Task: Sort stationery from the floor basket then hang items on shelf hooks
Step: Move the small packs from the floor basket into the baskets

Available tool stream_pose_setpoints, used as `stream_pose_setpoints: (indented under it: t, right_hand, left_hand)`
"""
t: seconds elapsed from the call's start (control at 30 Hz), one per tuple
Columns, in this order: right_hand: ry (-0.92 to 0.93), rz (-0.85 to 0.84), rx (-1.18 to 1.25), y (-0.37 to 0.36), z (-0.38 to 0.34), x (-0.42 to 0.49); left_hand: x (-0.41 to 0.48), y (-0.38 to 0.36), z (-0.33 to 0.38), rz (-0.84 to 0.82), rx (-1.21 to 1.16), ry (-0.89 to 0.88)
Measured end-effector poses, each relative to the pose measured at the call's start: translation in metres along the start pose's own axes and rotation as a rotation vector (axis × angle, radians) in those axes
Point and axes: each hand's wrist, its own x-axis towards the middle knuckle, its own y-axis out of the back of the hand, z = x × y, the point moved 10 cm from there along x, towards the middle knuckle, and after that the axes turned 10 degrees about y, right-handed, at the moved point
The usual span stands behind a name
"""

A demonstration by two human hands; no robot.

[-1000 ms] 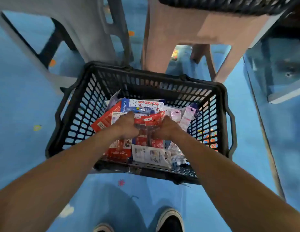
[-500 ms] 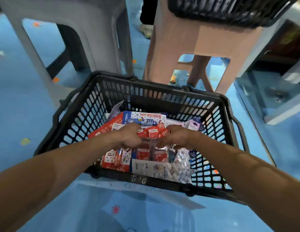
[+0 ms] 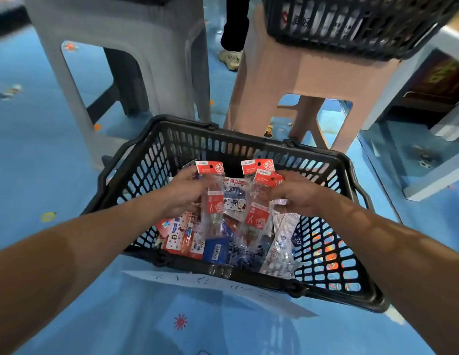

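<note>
I saw both arms stretched forward and down over the floor basket (image 3: 146,175), with the hands apart, one to each side of its middle. The left hand (image 3: 183,193) was pinching a single packet (image 3: 210,185), clear with a red header card, and held it upright above the pile. The right hand (image 3: 297,194) was curled round a pair of packets (image 3: 259,198) of the same kind. Their red tops overlapped and tilted slightly, and from the blur I judged there were two, though I could not be sure. The floor basket sat on the blue floor (image 3: 44,162) with a white sheet of paper (image 3: 223,285) poking out from under its near edge. Just beyond it stood a grey stool (image 3: 136,47) on the left and a pink stool (image 3: 313,80) on the right, side by side and close to the far rim. A second basket (image 3: 351,24) rested on top of the pink stool. Between the stools I could see another person's shoe (image 3: 229,57). Inside the floor basket lay loose stationery: a cartoon cat packet (image 3: 235,196) between the hands, a red spotted card (image 3: 182,234) at the near left, a small blue box (image 3: 215,249) in the middle and clear bags (image 3: 279,249) at the near right.
</note>
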Motion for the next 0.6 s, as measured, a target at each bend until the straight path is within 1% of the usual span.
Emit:
stream_pose_setpoints:
  t: [0.13,0.27,0.47,0.6]
  right_hand:
    - [0.069,-0.048,0.166,-0.01,-0.016,-0.003]
    - [0.097,-0.092,0.309,-0.039,-0.034,0.003]
    - [0.142,-0.112,0.36,-0.057,-0.044,0.005]
    - [0.148,-0.091,0.361,-0.055,-0.046,0.004]
  left_hand:
    - [-0.005,0.018,0.013,0.1,-0.145,-0.067]
    - [-0.011,0.006,0.018,0.09,-0.187,-0.099]
    - [-0.013,-0.006,0.017,0.103,-0.231,-0.08]
    - [-0.011,0.001,0.015,0.14,-0.171,-0.088]
